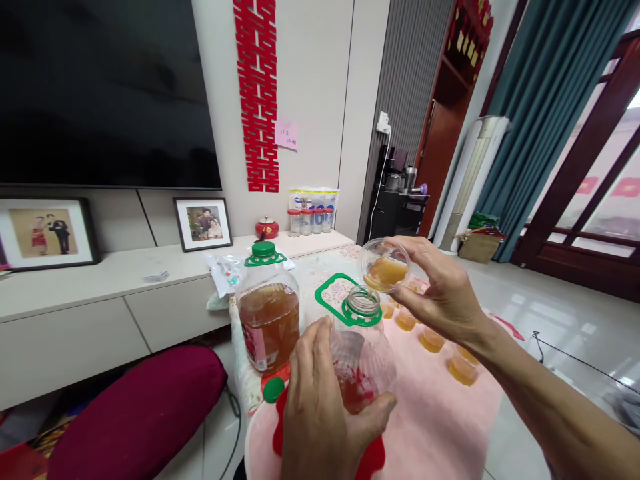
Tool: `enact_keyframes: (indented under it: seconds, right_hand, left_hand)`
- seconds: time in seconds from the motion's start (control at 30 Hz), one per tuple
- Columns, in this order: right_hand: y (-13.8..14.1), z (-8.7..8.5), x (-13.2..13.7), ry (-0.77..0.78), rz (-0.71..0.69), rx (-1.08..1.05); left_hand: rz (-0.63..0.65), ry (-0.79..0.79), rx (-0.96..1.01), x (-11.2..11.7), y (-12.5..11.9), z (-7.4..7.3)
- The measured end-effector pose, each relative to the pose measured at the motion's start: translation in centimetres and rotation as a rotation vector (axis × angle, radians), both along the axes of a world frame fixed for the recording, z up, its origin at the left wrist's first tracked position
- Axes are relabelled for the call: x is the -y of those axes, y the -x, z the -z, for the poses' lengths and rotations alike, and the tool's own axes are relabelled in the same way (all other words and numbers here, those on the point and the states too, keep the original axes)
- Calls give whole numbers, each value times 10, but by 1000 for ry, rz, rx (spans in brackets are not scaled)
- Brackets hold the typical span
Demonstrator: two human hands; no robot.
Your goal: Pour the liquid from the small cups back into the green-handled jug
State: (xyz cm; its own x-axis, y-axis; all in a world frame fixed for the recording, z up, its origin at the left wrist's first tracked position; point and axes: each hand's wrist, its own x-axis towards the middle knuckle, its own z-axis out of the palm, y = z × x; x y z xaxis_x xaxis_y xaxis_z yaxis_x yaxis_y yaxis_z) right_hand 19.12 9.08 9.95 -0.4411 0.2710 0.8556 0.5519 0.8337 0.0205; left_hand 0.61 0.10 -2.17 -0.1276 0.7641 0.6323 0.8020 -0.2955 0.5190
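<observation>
My left hand (323, 407) is wrapped around the near side of a clear plastic jug (377, 357). The jug has an uncapped mouth, a green handle ring (325, 300) and some amber liquid low inside. Between the fingers and thumb of my right hand (437, 283) is a small clear plastic cup (385, 267) of amber liquid, tipped beside the jug's mouth. Whether liquid is flowing I cannot tell. A fuller jug of amber liquid (270, 320), with a green cap on, stands to the left. A loose green cap (273, 390) lies near my left hand.
Several small cups of amber liquid (433, 340) stand on the pink table cover (435, 413) at the right. Red-lidded jars (307, 223) and a red pot (267, 228) sit on the cabinet behind. A maroon stool (145, 413) is at the lower left.
</observation>
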Motion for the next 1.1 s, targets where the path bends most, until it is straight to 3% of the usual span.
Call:
enact_keyframes:
  seconds: [1.1]
  right_hand:
    - [9, -19, 8, -318, 57, 204]
  left_hand:
    - [-26, -25, -2, 0, -2, 1]
